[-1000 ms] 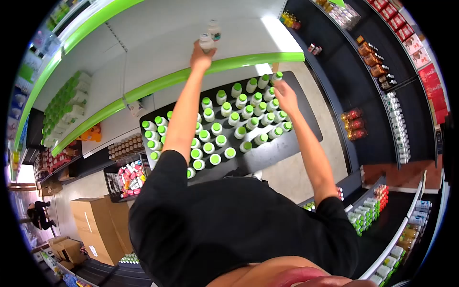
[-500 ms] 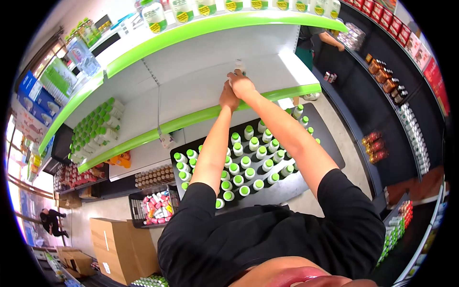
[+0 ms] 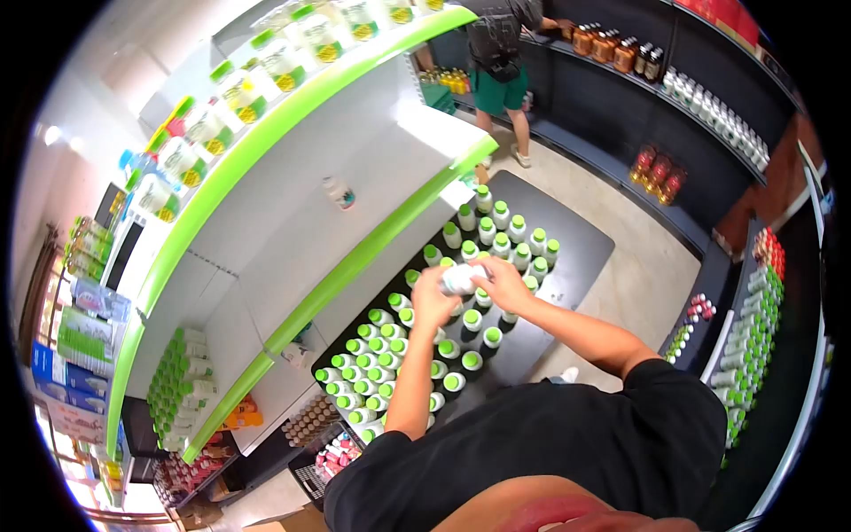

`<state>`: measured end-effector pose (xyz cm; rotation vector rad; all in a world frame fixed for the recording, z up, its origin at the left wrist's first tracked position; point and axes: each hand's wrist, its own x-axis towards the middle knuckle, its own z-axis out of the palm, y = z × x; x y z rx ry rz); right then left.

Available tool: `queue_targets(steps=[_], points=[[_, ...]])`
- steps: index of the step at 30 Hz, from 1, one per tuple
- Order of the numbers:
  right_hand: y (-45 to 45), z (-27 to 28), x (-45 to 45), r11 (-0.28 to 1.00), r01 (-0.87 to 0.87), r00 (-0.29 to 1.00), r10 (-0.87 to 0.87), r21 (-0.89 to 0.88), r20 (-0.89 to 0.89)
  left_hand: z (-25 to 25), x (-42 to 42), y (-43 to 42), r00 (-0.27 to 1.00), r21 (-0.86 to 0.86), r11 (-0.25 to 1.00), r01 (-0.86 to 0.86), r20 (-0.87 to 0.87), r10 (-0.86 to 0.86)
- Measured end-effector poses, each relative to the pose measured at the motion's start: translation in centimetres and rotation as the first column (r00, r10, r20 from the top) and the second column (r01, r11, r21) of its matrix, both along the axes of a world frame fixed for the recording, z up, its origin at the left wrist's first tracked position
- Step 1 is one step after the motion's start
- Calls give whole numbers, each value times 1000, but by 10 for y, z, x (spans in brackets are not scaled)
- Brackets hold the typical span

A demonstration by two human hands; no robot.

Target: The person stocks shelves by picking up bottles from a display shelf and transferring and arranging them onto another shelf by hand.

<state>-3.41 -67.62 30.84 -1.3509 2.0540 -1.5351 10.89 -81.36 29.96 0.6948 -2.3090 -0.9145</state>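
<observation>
A white bottle [image 3: 460,280] is held sideways above the dark table [image 3: 581,232], slightly blurred. My left hand [image 3: 434,300] grips its left end, and the fingers of my right hand [image 3: 502,282] close on its right end. Beneath and around my hands, many white bottles with green caps [image 3: 472,318] stand upright on the table. One small white bottle [image 3: 339,193] is by itself on the white shelf [image 3: 292,257] beyond my hands, to the left.
Large green-capped jars [image 3: 275,62] line the upper shelf. Further left are rows of green-capped bottles [image 3: 182,381]. Below sits a black crate [image 3: 309,481] with colourful packs. At the far dark shelving a person [image 3: 501,62] stands near brown bottles [image 3: 603,46].
My hands have come back from the shelf to over the table, and a white bottle now shows between them. A bottle stays on the shelf. My view has turned to the right.
</observation>
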Motion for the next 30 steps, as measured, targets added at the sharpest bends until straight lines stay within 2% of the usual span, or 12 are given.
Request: queue_targets(steps=[1, 3, 5, 6, 10, 13, 15, 18, 21, 24, 26, 30], points=[[34, -11, -1, 998, 32, 997, -36, 60, 73, -12, -2, 30, 992, 85, 995, 52, 112, -62], [93, -29, -8, 961, 99, 983, -134, 258, 123, -58, -12, 76, 965, 151, 975, 166, 178, -192], [141, -44, -13, 970, 138, 982, -161, 200, 102, -75, -21, 119, 935, 323, 911, 257, 154, -319], [160, -31, -13, 946, 154, 972, -196, 285, 127, -73, -28, 137, 919, 423, 861, 283, 137, -370], [217, -28, -32, 955, 278, 958, -284, 107, 48, -92, -72, 195, 858, 636, 664, 394, 5, -514], [249, -31, -60, 931, 358, 934, -357, 66, -32, -75, -113, 228, 792, 762, 509, 400, -8, -611], [276, -28, -83, 934, 348, 933, -353, 83, 63, -82, -143, 245, 727, 786, 465, 407, 29, -686], [332, -30, -120, 928, 320, 913, -355, 189, 201, -65, -192, 277, 543, 808, 379, 451, 88, -835], [383, -45, -145, 908, 361, 855, -414, 214, 313, -70, -236, 318, 397, 751, 313, 581, 74, -915], [424, -61, -158, 843, 512, 744, -531, 166, 406, -91, -274, 358, 331, 771, 297, 564, 118, -936], [448, -61, -168, 786, 588, 682, -608, 190, 406, -108, -296, 385, 328, 770, 288, 569, 109, -938], [474, -72, -187, 730, 648, 596, -664, 217, 453, -69, -320, 440, 426, 502, 457, 734, 183, -886]])
